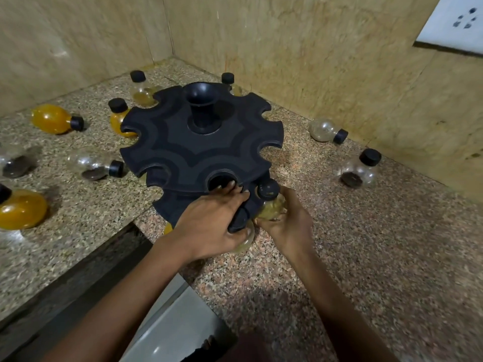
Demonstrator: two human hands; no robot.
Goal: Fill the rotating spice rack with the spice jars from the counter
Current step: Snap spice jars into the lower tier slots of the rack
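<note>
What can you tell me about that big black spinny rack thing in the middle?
The rack is matte black and looks like plastic. It has two stacked round tiers with rounded notches cut into their edges, and a funnel-shaped post rising from the centre. It stands upright on the speckled counter near the wall corner. Its top notches look empty. The left hand rests on the lower tier's near edge, fingers reaching up to the top tier, while the right hand presses a black-capped jar against a lower notch.
</note>
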